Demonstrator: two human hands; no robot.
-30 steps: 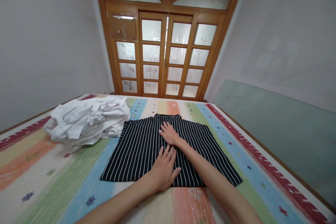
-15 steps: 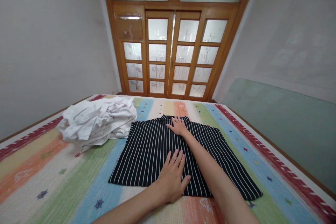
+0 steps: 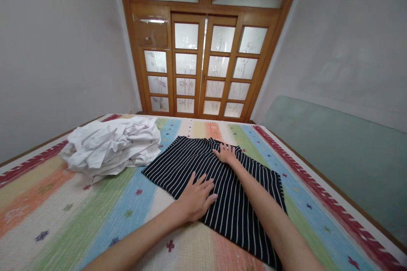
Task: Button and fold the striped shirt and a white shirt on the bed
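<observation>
A black shirt with white stripes lies folded and flat, turned at an angle on the multicoloured striped cloth. My left hand rests on the shirt's lower edge with its fingers spread. Near the collar, my right hand lies palm down on the fabric, fingers apart, and its forearm covers part of the shirt's right side. Neither hand grips the cloth. To the left of the shirt sits a heaped pile of white clothes.
A pale green padded board runs along the right side against the wall. Beyond the far edge stands a wooden door with frosted panes. A grey wall rises on the left.
The striped shirt has turned clockwise under my hands, its left side swinging away from me. My left hand has shifted slightly left, my right hand slightly right. The camera view has moved a little.
</observation>
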